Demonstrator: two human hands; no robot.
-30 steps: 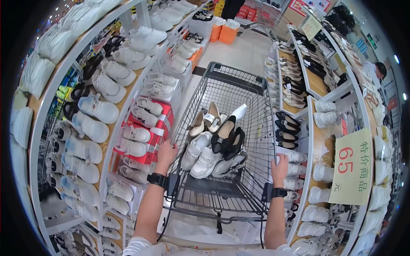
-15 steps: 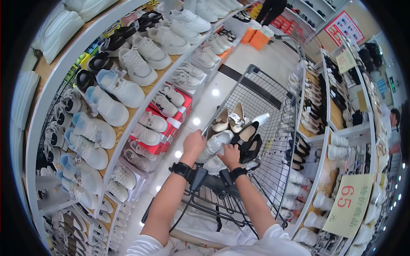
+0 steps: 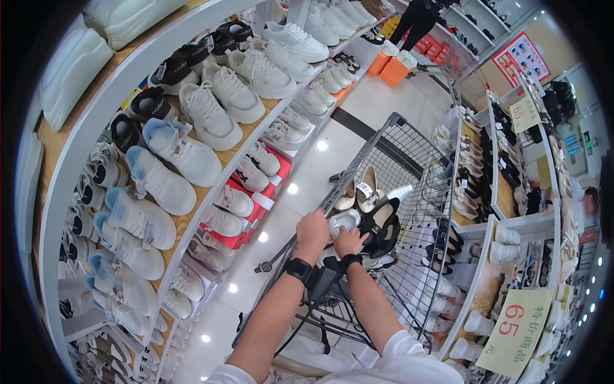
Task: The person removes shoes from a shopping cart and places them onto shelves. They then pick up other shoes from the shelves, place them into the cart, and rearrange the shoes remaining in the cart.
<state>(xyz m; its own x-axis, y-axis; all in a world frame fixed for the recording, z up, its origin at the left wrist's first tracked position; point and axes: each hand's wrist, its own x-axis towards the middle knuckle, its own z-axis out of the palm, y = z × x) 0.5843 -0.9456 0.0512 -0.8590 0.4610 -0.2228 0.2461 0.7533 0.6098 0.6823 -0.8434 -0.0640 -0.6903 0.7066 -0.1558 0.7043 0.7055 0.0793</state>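
Note:
My left hand [image 3: 312, 237] is closed at the left rim of the shopping cart [image 3: 419, 150], its fingertips mostly hidden. Just to its right, my right hand [image 3: 349, 241] bends its fingers over a white sneaker [image 3: 345, 219] inside the cart; one finger sticks out to the side. Beyond the sneaker lie beige flats [image 3: 366, 191] with a white tag. Black dress shoes [image 3: 382, 224] rest at the right of my right hand. A pale, shiny item [image 3: 400, 192] sits further in against the mesh.
Shelves of white sneakers [image 3: 208, 115] line the left, with red shoeboxes [image 3: 274, 182] below. On the right stand racks of flats [image 3: 468, 153] and a price sign [image 3: 515, 333]. Ahead are orange boxes [image 3: 393, 72] and a person in black trousers [image 3: 416, 25]. Tiled floor [image 3: 300, 160] runs beside the cart.
The cart and its shoes have shifted slightly right and down in view. My left hand has moved right and down, closer to my right hand, which has shifted slightly over the sneaker.

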